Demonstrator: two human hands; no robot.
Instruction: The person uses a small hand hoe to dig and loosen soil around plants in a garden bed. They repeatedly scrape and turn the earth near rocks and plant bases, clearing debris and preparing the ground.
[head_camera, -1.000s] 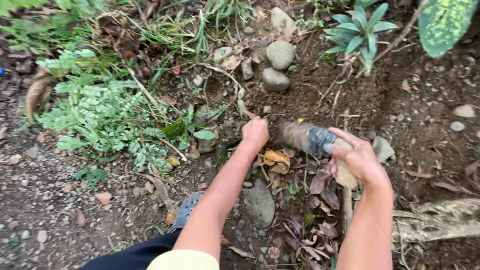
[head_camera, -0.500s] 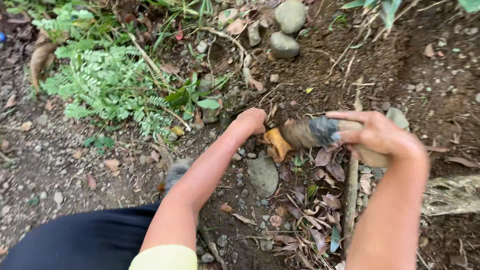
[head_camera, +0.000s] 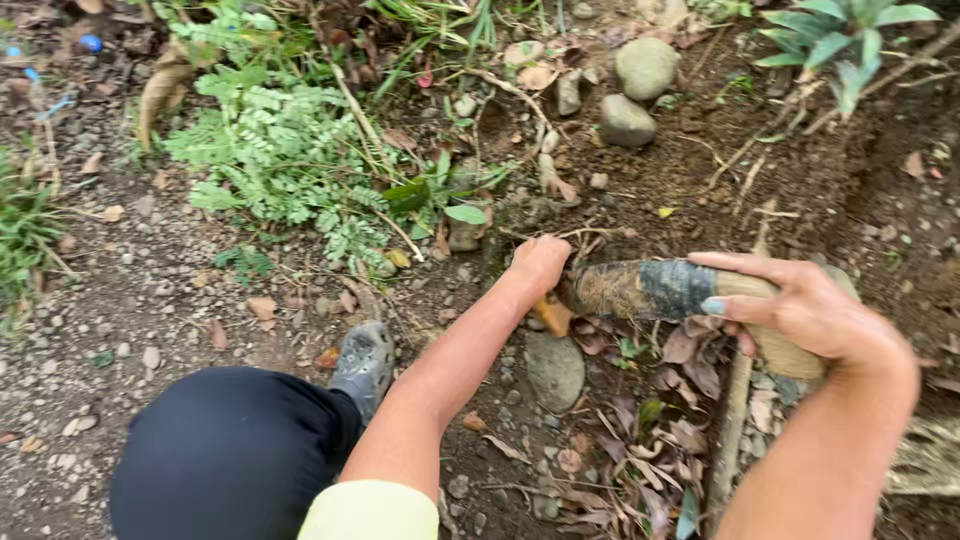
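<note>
My left hand (head_camera: 541, 263) is curled into a fist, knuckles up, pressed on the dark soil beside thin roots. What lies under the fingers is hidden. My right hand (head_camera: 808, 312) grips the thick handle of a muddy tool (head_camera: 640, 290). The handle is wrapped in dark tape and tan cloth and lies nearly level. The tool's dirty front end touches my left hand. An orange dry leaf (head_camera: 552, 316) lies just below that spot.
A flat grey stone (head_camera: 556, 370) sits under my forearm among dead leaves. My grey shoe (head_camera: 364, 362) and dark-clothed knee (head_camera: 225, 455) are at lower left. Ferny weeds (head_camera: 280, 165) grow at upper left. Two round stones (head_camera: 635, 95) lie behind, and a thin stick (head_camera: 733, 420) lies below my right hand.
Both hands keep almost the same pose. The tool's front end has closed in on my left fist. The view has shifted, so my knee and shoe now fill the lower left.
</note>
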